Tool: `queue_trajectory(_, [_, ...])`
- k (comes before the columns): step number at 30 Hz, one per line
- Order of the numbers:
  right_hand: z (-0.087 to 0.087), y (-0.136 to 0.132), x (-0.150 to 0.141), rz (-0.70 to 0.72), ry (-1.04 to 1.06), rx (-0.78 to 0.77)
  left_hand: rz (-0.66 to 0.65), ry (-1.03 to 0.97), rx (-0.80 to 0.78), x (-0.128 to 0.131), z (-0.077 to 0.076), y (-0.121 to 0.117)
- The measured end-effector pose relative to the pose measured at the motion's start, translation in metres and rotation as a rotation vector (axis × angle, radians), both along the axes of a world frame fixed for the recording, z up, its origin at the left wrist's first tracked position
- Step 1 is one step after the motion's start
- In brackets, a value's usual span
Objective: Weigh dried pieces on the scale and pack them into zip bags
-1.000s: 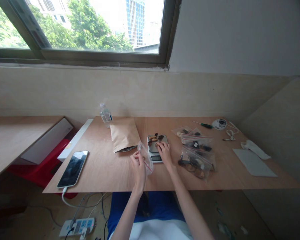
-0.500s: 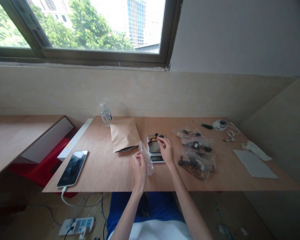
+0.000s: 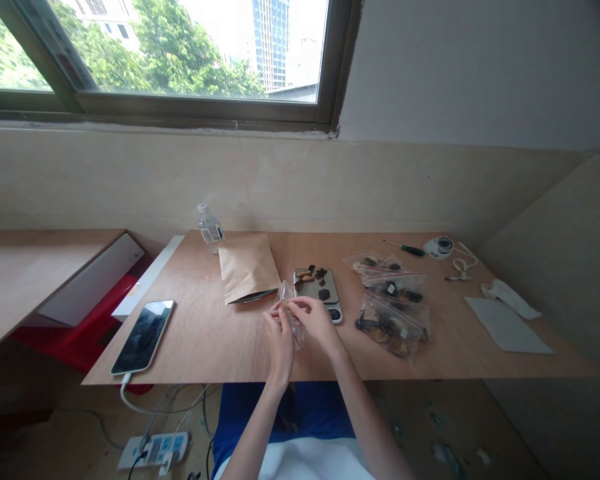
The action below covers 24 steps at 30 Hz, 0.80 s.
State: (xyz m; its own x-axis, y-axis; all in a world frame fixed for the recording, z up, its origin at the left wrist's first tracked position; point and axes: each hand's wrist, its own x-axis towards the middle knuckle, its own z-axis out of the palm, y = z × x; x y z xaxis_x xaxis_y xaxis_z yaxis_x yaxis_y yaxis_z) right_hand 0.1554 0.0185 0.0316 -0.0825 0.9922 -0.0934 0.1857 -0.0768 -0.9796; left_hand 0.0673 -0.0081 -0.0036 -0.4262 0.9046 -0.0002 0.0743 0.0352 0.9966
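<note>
A clear zip bag stands upright in the left hand, its top held up toward the right hand, whose fingers pinch a small tan piece at the bag's mouth, the hands close together over the near part of the plywood tabletop. Just beyond, within easy reach, a digital kitchen scale carries dark and tan dried pieces. Filled zip bags lie to the right; a kraft paper envelope and a smartphone lie to the left.
</note>
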Motion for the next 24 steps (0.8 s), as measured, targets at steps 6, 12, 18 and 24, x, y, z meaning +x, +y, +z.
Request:
queue_trajectory(6, [0.003,0.002,-0.001,-0.019,-0.133,0.167,0.0,0.004,-0.003,-0.001,-0.001,0.0])
queue_trajectory(12, [-0.009,0.012,0.012,-0.026,0.081,0.196,0.025,-0.008,-0.046,-0.004,-0.005,0.002])
queue_trajectory(18, [-0.058,0.034,0.043,-0.282,-0.478,0.489,0.033,-0.018,-0.018,-0.006,-0.007,0.003])
queue_trajectory(24, [-0.09,0.059,0.081,-0.1,-0.786,0.489,0.0,-0.012,-0.037,-0.005,-0.005,0.002])
